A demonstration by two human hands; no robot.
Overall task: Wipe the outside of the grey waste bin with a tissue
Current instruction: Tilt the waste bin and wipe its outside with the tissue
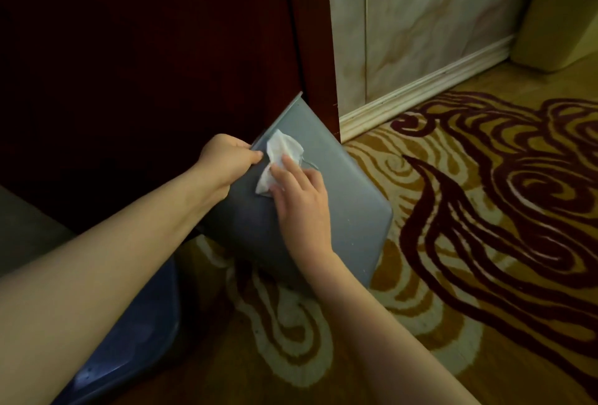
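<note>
Nearest me, a dark blue object (129, 333) sits at the lower left, cut off by my left forearm, and I can't tell what it is. My left hand (223, 162) has its grip curled over the rim of the tilted grey waste bin (349, 210), while my right hand (301, 204) presses a crumpled white tissue (281, 152) flat against the bin's side with fingers extended. The bin's opening faces away, hidden against the dark red cabinet (161, 48); beyond lie patterned carpet (485, 210), a marbled wall (420, 16) and a beige bin (559, 16), cropped at the corner.
</note>
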